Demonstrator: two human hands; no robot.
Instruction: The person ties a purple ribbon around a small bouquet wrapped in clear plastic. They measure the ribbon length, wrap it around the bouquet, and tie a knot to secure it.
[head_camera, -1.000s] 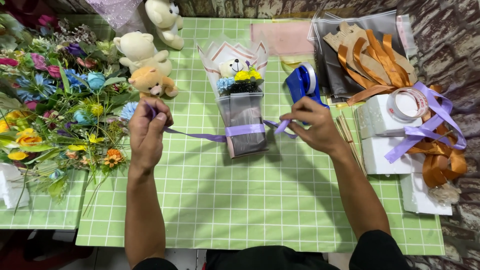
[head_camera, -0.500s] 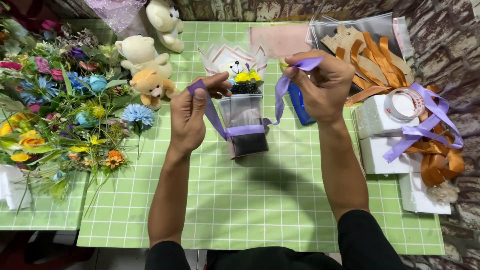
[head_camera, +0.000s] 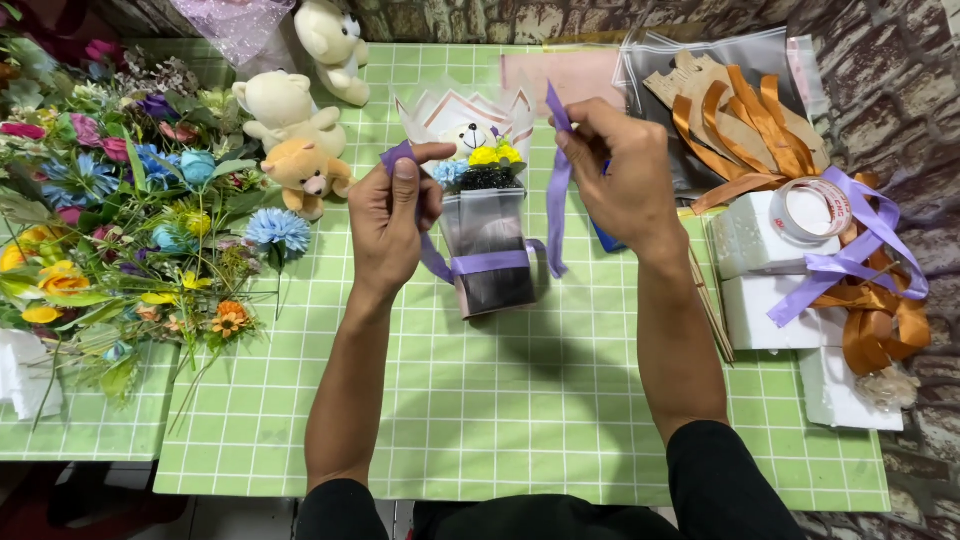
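Note:
A small wrapped bouquet (head_camera: 487, 245) with a white bear and yellow flowers lies on the green checked cloth (head_camera: 500, 420). A purple ribbon (head_camera: 490, 263) runs around its dark stem wrap. My left hand (head_camera: 392, 222) pinches the ribbon's left end, lifted just left of the bouquet. My right hand (head_camera: 620, 170) pinches the right end, raised above and to the right of the bouquet, with a strip hanging down beside the wrap.
Artificial flowers (head_camera: 120, 220) are heaped at the left. Three small plush bears (head_camera: 290, 120) sit at the back left. At the right lie white foam blocks (head_camera: 770, 280), a tape roll (head_camera: 810, 210), orange ribbons (head_camera: 740, 120) and loose purple ribbon (head_camera: 850, 250).
Both hands have lifted the ribbon ends from out at the sides up to either side of the bouquet's top, and have come closer together.

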